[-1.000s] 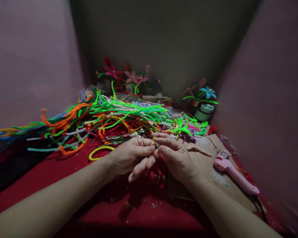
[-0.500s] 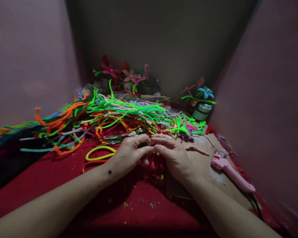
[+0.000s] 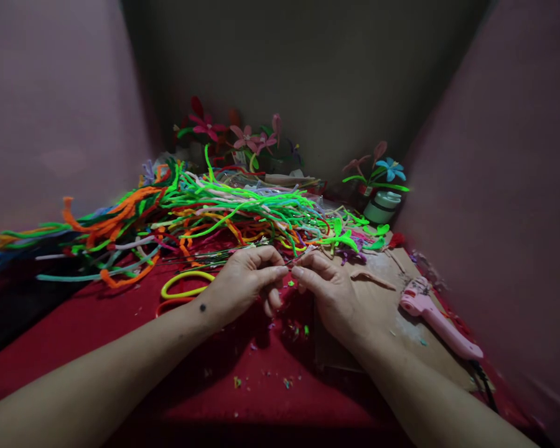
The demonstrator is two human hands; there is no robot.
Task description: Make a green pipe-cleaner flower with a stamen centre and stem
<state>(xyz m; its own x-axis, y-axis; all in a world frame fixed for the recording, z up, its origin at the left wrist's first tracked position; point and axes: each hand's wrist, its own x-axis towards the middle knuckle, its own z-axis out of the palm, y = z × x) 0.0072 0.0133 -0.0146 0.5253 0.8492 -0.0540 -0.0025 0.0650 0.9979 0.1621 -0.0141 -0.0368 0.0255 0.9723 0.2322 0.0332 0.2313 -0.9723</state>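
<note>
My left hand [image 3: 247, 283] and my right hand [image 3: 331, 295] meet above the middle of the table, thumbs and fingertips closed in pinches a small gap apart. Between them runs a thin stem [image 3: 290, 262], dark with a paler end near my right fingers; most of it is hidden by the fingers. Just behind my left hand lies a bundle of thin dark stems with white tips [image 3: 224, 254]. Scissors with yellow and red handles [image 3: 186, 284] lie partly covered by my left wrist. A piece of cardboard [image 3: 378, 330] lies under my right hand and forearm.
A heap of coloured pipe cleaners [image 3: 242, 205] spreads across the back. A pink glue gun [image 3: 441, 323] with a dark cord lies on the cardboard. Fuzzy flowers [image 3: 249, 137] stand behind, and a blue flower [image 3: 391, 169] rises by a pale jar [image 3: 381, 207]. Scraps dot the red cloth [image 3: 177, 373].
My fingertips have drawn slightly apart, showing a gap between the thumbs. The left fingers have shifted a little. The view has moved slightly; the things on the table lie as before.
</note>
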